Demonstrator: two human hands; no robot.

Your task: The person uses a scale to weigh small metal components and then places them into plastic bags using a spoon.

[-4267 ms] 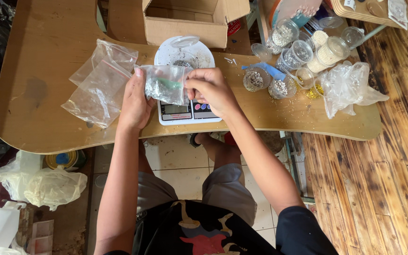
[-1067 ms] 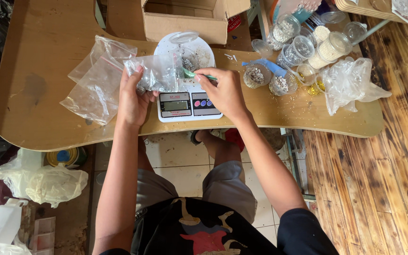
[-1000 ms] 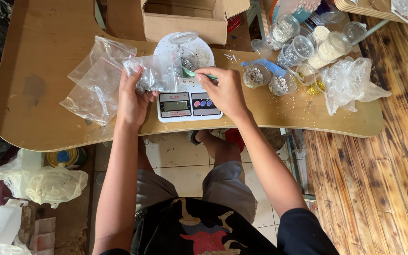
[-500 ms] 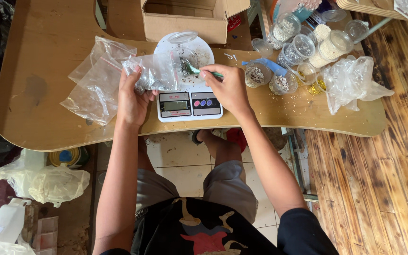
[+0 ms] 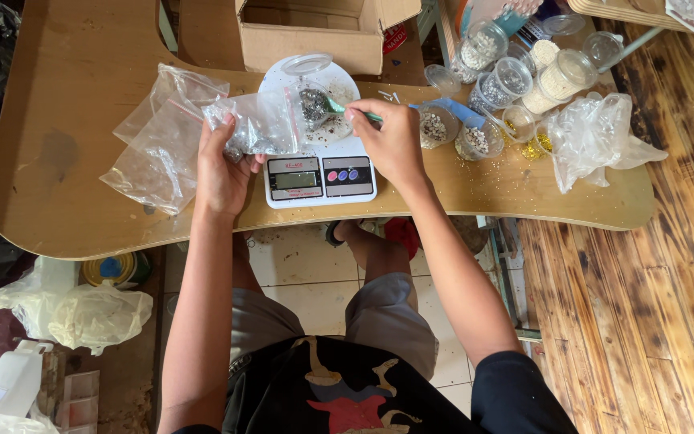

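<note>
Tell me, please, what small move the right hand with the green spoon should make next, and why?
Probably carry the green spoon leftward to the small clear bag: the right hand has it dipped in the grey grains on the scale, while the left hand holds the bag beside it.

The small clear plastic bag [image 5: 255, 124] has left the white digital scale's [image 5: 319, 173] display; the right hand [image 5: 391, 141] has moved its green spoon [image 5: 339, 107] over the pan's glittery heap.

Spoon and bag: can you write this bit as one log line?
left hand: holds clear bag | right hand: green spoon over scale
</note>
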